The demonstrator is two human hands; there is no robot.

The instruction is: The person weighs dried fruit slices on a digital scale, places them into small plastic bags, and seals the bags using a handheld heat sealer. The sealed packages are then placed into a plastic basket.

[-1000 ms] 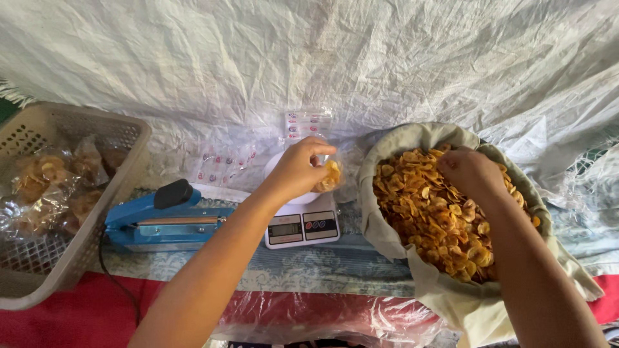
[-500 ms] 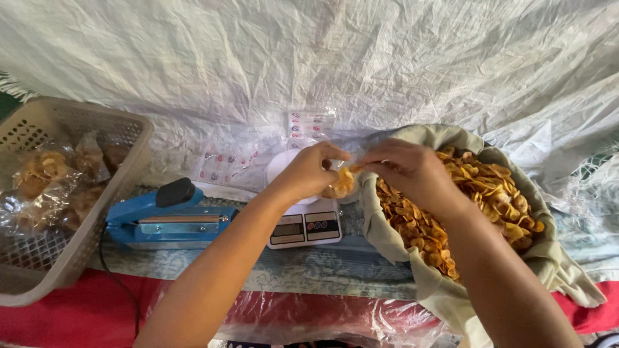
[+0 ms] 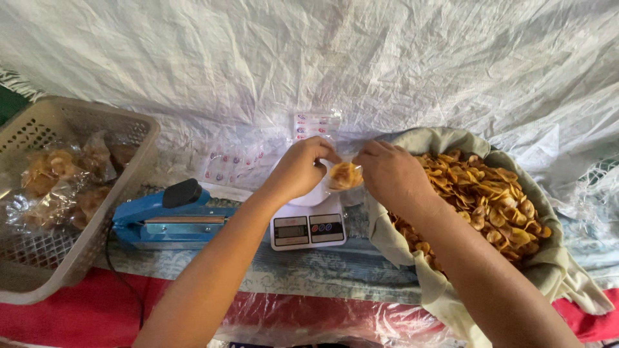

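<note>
My left hand (image 3: 302,169) and my right hand (image 3: 389,175) together hold a small clear plastic bag of yellow chips (image 3: 344,174) just above a white digital scale (image 3: 308,227). Each hand pinches one side of the bag's top. To the right sits a large cloth-lined basket (image 3: 553,265) heaped with fried yellow chips (image 3: 490,200); my right forearm crosses over its near edge.
A blue heat sealer (image 3: 169,216) lies left of the scale. A beige plastic basket (image 3: 90,238) at far left holds filled chip bags (image 3: 55,180). Empty printed bags (image 3: 258,158) lie behind the scale. A crinkled white sheet (image 3: 322,58) covers the back; red cloth lies along the front.
My right hand left the chip heap and moved left to the small bag, which both hands now hold over the scale. The left hand stayed roughly in place.
</note>
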